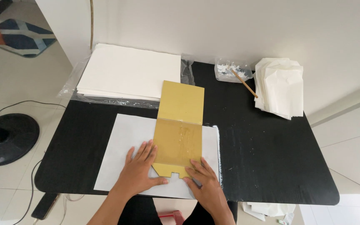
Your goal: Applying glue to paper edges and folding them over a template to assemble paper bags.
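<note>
A gold card sheet (179, 125) with a crease across its middle lies on a white paper sheet (119, 150) near the front of a black table (263, 154). Its near half looks glossy with smeared paste. My left hand (140, 171) lies flat, fingers spread, on the white paper at the gold card's lower left edge. Resting flat at the card's lower right corner, by a notched tab, is my right hand (205, 181). Neither hand grips anything.
A stack of white sheets (128, 73) in clear plastic wrap sits at the back left. A clear tub of white paste (230, 71) with a wooden stick (244, 83) stands at the back, beside a pile of folded white papers (281, 85). A black fan base (5, 139) stands on the floor.
</note>
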